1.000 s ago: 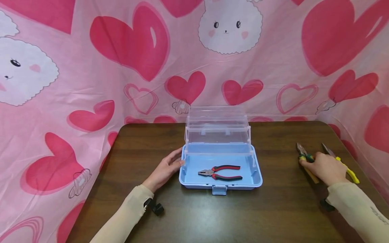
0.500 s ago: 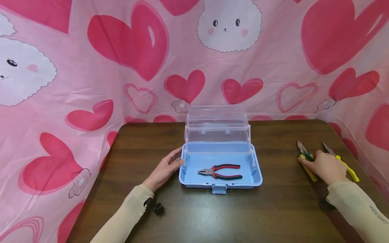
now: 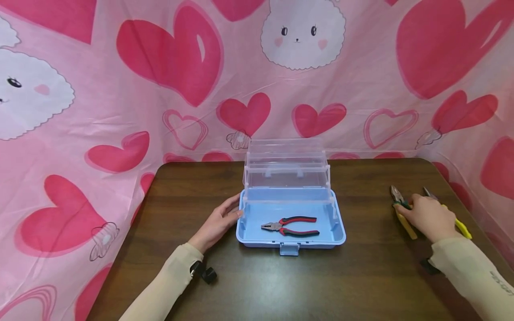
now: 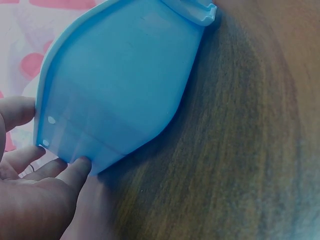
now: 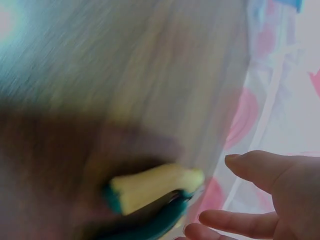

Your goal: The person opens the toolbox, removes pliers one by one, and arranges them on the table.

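My left hand [image 3: 217, 225] rests against the left end of a light blue toolbox [image 3: 291, 246]. Its thumb is at the rim and its other fingers touch the outer wall, as the left wrist view shows. Inside the box lie pliers [image 3: 299, 232] with red and black handles. At the right, my right hand [image 3: 433, 218] is over and beside green-and-yellow pliers [image 3: 407, 225]. Their handles [image 5: 150, 187] are blurred in the right wrist view, where thumb and fingers stand apart. Yellow-handled long-nose pliers [image 3: 463, 228] lie partly hidden behind that hand.
The toolbox's clear lid and trays [image 3: 287, 171] stand raised at its back. Everything lies on a dark wooden table [image 3: 192, 187], with a pink heart-patterned cloth [image 3: 192, 84] hanging behind and at the sides.
The right hand shifts slightly up and left, and more of the yellow handle of the green-and-yellow pliers shows. The left hand stays at the toolbox.
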Available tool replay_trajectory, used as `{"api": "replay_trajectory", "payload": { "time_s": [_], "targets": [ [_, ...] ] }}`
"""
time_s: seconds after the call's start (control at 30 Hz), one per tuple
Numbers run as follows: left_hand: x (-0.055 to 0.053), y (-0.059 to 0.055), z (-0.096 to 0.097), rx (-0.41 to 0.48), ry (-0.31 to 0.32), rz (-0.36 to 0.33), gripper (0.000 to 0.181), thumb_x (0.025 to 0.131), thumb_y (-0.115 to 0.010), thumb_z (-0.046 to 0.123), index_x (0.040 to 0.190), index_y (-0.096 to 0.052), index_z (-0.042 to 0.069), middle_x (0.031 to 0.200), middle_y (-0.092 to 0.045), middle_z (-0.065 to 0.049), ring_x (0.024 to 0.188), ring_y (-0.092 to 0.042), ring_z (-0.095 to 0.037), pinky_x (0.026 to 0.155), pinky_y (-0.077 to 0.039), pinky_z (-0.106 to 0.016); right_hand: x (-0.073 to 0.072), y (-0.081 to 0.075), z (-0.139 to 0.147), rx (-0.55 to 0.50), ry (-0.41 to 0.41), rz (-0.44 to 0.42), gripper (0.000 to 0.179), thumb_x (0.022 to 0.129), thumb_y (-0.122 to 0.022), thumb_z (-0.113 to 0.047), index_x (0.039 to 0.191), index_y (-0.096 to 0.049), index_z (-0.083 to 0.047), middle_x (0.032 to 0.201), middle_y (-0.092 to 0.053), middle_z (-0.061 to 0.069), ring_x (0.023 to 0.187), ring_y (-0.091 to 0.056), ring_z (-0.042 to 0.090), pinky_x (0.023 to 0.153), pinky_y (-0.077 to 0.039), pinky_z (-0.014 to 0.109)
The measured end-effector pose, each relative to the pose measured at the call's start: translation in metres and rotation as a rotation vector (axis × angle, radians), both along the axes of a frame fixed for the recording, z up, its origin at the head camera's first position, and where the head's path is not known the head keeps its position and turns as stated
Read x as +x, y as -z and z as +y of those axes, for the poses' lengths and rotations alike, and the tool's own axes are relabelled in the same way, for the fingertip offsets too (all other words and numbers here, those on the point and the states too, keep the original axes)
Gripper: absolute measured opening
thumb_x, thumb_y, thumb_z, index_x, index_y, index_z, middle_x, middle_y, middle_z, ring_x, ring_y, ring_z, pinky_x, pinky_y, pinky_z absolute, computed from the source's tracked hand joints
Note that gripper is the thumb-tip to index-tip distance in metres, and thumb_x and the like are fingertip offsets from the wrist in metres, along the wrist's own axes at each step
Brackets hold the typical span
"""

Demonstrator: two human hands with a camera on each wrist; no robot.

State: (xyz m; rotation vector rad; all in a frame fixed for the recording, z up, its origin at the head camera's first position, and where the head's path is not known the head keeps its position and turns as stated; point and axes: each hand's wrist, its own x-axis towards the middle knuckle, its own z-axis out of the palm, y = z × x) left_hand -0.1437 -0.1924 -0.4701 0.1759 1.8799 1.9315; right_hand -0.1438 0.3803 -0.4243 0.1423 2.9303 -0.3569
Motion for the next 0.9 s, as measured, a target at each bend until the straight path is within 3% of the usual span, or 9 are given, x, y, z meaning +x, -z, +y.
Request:
{"api": "replay_trajectory", "payload": {
  "time_s": [0.27, 0.5, 0.67, 0.9],
  "targets": [
    [0.0, 0.001, 0.0, 0.002, 0.003, 0.002, 0.063, 0.106, -0.061, 0.021, 0.163, -0.034, 0.02, 0.167, -0.035, -0.003, 0.153, -0.036, -0.024, 0.12, -0.037, -0.042, 0.002, -0.015, -0.032, -0.031, -0.074, 0.055, 0.058, 0.1, -0.065, -0.046, 0.116, -0.064, 0.009, 0.093, -0.07, 0.028, 0.068, -0.063, 0.037, 0.054, -0.05, 0.056],
    [-0.001, 0.0, 0.0, -0.01, 0.006, 0.003, 0.064, 0.106, -0.062, 0.023, 0.163, -0.033, 0.021, 0.168, -0.034, -0.002, 0.154, -0.035, -0.024, 0.119, -0.038, -0.042, 0.004, -0.029, -0.063, -0.054, -0.137, 0.094, 0.063, 0.098, -0.071, -0.042, 0.125, -0.06, 0.014, 0.104, -0.068, 0.034, 0.077, -0.065, 0.04, 0.059, -0.056, 0.059],
    [-0.001, -0.001, 0.0, -0.008, 0.011, 0.002, 0.064, 0.106, -0.062, 0.023, 0.163, -0.033, 0.021, 0.168, -0.034, -0.003, 0.154, -0.034, -0.024, 0.119, -0.038, -0.042, 0.007, -0.035, -0.083, -0.07, -0.171, 0.145, 0.053, 0.096, -0.074, -0.039, 0.117, -0.065, 0.009, 0.091, -0.068, 0.02, 0.071, -0.062, 0.029, 0.053, -0.055, 0.047],
    [0.0, 0.0, 0.0, -0.01, 0.011, 0.002, 0.064, 0.106, -0.061, 0.023, 0.163, -0.033, 0.021, 0.168, -0.034, -0.003, 0.154, -0.034, -0.024, 0.119, -0.037, -0.042, 0.011, -0.044, -0.105, -0.075, -0.232, 0.175, 0.051, 0.095, -0.074, -0.041, 0.116, -0.068, 0.005, 0.097, -0.072, 0.022, 0.079, -0.065, 0.034, 0.058, -0.058, 0.051]
  ]
}}
